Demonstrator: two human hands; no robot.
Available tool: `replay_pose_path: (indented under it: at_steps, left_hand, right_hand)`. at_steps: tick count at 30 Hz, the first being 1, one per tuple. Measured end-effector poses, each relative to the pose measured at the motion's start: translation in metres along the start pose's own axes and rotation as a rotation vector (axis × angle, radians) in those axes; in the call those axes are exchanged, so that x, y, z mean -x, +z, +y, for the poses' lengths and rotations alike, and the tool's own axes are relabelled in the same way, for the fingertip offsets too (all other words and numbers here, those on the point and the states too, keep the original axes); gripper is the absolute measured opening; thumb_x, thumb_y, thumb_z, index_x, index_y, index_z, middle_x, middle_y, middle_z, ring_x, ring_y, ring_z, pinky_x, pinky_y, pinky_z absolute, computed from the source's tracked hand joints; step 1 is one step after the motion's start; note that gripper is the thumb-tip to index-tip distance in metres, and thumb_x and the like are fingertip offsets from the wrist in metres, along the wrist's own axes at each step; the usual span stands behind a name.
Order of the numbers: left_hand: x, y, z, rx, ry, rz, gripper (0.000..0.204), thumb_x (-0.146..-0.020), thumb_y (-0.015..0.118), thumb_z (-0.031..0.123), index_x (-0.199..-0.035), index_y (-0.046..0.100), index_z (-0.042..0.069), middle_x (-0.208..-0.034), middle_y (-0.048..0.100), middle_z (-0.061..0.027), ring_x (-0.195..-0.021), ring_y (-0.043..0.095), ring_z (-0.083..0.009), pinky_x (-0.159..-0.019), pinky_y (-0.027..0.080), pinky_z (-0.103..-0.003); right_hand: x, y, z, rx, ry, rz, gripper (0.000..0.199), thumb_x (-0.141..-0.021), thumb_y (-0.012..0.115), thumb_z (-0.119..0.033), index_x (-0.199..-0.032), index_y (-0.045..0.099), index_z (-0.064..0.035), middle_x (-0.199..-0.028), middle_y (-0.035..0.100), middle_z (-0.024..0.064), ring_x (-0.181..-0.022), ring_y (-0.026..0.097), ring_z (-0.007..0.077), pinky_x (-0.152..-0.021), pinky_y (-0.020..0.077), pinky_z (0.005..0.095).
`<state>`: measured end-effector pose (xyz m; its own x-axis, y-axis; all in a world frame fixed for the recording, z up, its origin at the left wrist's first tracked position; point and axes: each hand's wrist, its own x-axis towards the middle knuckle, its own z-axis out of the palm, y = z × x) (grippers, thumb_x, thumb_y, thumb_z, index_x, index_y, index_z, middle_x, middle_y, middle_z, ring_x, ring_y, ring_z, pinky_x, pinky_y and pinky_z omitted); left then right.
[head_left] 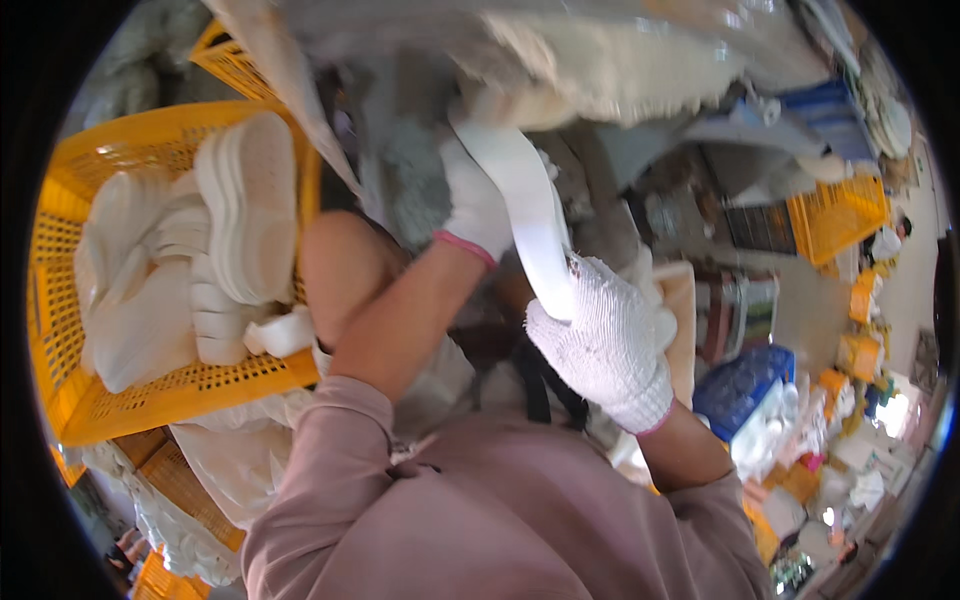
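A curved white shoe sole (537,225) is held up between my two hands, its side edge turned toward me. My right hand (603,345), in a white knitted glove with a pink cuff edge, grips the near end, fingers wrapped round it. Against the sole's far part lies my left hand (472,200), gloved the same way; its fingers are partly hidden behind the sole. The far end of the sole is blurred and meets a pale, smeared part (515,105) of the equipment in front of me; whether they touch I cannot tell.
At my left stands a yellow plastic crate (180,400) with several white soles (245,205) in it. Cloudy plastic sheeting (640,65) hangs above the work spot. To the right are another yellow crate (840,215), a blue container (745,390) and piles of bagged goods.
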<state>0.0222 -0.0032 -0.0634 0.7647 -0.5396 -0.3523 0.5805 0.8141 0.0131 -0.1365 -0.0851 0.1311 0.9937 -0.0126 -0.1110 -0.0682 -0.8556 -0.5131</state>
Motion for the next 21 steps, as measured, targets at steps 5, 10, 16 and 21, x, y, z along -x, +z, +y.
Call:
replay_pose_path:
  at_steps: [5,10,16,21]
  left_hand:
    - [-0.029,0.017,0.005,-0.063,0.168,-0.027,0.058,-0.105,0.045,0.06,-0.104,0.069,0.007,-0.088,0.072,-0.0152,-0.078,0.07,-0.0338,-0.075,0.059,-0.046]
    - [0.054,0.042,0.009,-0.591,-0.109,0.183,0.041,-0.107,0.058,0.043,-0.098,0.076,0.007,-0.095,0.077,-0.0112,-0.085,0.073,-0.0289,-0.08,0.059,-0.04]
    - [0.196,0.019,0.18,-2.078,1.182,0.708,0.027,-0.092,0.076,0.019,-0.114,0.075,0.004,-0.113,0.076,-0.0204,-0.103,0.072,-0.0398,-0.09,0.058,-0.048]
    - [0.19,-0.051,0.359,-1.436,0.518,0.894,0.071,-0.093,0.083,0.043,-0.14,0.062,-0.007,-0.122,0.075,-0.0161,-0.114,0.07,-0.0263,-0.104,0.054,-0.039]
  right_hand:
    - [-0.105,-0.024,-0.013,0.219,-0.24,-0.171,0.015,-0.084,0.068,-0.017,-0.092,0.069,-0.0042,-0.081,0.067,0.0224,-0.079,0.068,0.0473,-0.069,0.0555,0.0551]
    - [0.012,-0.011,0.023,0.111,-0.067,-0.186,0.019,-0.085,0.073,-0.016,-0.097,0.068,-0.0016,-0.08,0.065,0.0217,-0.076,0.068,0.0427,-0.068,0.0538,0.05]
    - [0.206,0.016,0.176,0.417,0.503,0.091,0.044,-0.086,0.072,-0.024,-0.121,0.069,0.0031,-0.094,0.072,0.0241,-0.089,0.07,0.0455,-0.08,0.0553,0.0512]
    - [0.232,0.02,0.231,0.26,0.547,-0.288,0.045,-0.089,0.074,-0.026,-0.121,0.069,0.0051,-0.098,0.07,0.0254,-0.092,0.069,0.0447,-0.083,0.0544,0.0496]
